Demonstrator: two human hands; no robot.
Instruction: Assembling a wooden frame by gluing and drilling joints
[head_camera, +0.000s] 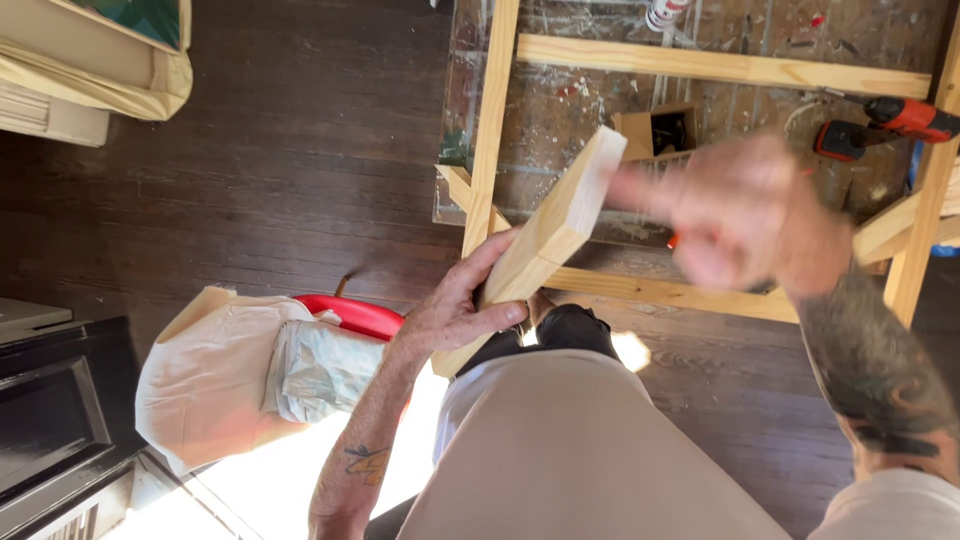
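My left hand (462, 305) grips a short pale wooden board (560, 215) near its lower end and holds it slanted up to the right. My right hand (735, 210) is blurred, its fingers curled, with the index finger reaching toward the board's upper end. I cannot tell whether it holds anything. Behind both hands a frame of light timber rails (700, 66) lies on a paint-spattered worktable (560, 110). My knee in beige trousers fills the bottom middle.
A red cordless drill (890, 122) lies at the table's right side. A small open cardboard box (655, 130) sits on the table. A cloth-covered bundle (230, 375) over a red object (355, 315) stands on the dark wooden floor at left. Dark furniture (50, 410) is at the lower left.
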